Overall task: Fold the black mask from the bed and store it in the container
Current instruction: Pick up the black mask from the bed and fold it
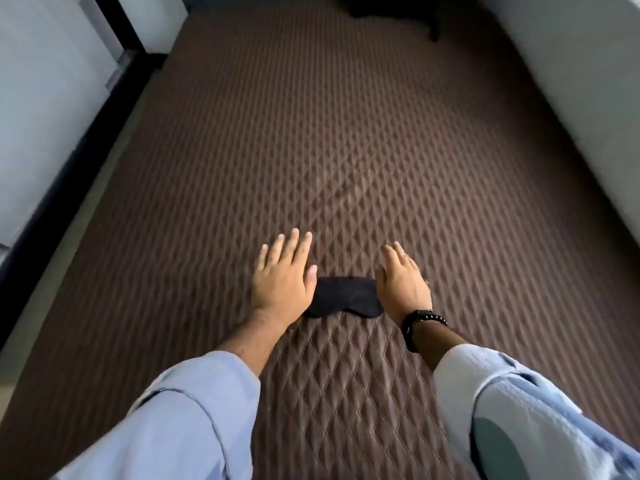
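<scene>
While black mask point(344, 297) lies flat on bed point(346, 150), left hand point(282, 278) and right hand point(403, 284) flank it; grip wide (fingers spread).

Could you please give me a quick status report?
Both hands, left and right, open, flanking black mask. Mask flat on bed, unfolded. No container visible.

A brown quilted surface point(346, 150) with a stitched diamond pattern fills most of the view and extends well beyond the hands. To the left of the left hand, a pale strip and then a dark band point(69, 174) run along its edge, with a light grey wall point(38, 98) beyond. To the right of the right hand stands a plain pale wall point(571, 81). At the far end lies a dark, indistinct shape point(391, 8). Light is soft and even.
</scene>
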The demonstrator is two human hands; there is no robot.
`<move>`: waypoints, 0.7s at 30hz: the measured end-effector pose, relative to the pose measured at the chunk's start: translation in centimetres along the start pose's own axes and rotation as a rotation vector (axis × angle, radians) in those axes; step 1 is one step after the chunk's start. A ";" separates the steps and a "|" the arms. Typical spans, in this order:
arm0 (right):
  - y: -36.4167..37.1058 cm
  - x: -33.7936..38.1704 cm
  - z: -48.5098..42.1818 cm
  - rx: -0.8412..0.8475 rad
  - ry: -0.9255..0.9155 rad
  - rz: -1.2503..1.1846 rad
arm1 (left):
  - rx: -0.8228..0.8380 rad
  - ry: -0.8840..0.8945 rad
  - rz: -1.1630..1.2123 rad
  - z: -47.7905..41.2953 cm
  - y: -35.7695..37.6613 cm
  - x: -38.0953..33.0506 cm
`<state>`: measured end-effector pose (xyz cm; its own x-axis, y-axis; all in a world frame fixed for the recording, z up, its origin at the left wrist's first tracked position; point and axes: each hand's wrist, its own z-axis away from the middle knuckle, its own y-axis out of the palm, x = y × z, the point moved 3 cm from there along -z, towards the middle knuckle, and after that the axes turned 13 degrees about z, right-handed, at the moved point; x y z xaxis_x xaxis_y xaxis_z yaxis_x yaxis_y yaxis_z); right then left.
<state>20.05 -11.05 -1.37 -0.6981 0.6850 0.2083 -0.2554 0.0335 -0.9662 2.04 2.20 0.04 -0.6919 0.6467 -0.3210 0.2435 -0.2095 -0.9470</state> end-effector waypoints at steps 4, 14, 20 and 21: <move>5.3 -1.6 -1.7 0.233 0.088 0.032 | 0.195 -0.222 0.176 -1.2 6.0 1.9; 9.0 -4.3 -4.4 0.447 0.314 -0.073 | 0.385 -0.792 0.720 -2.0 12.6 5.7; 5.8 -3.3 -5.5 0.164 0.151 -0.178 | 0.091 -0.563 0.683 -3.6 9.0 6.2; 5.2 -3.0 -5.4 0.074 0.108 -0.248 | -0.001 -0.491 0.671 -3.8 8.0 5.9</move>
<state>24.48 -8.97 -7.81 -0.5337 0.7365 0.4157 -0.4605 0.1592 -0.8733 2.44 7.15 -9.35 -0.6171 -0.0092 -0.7869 0.7106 -0.4360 -0.5522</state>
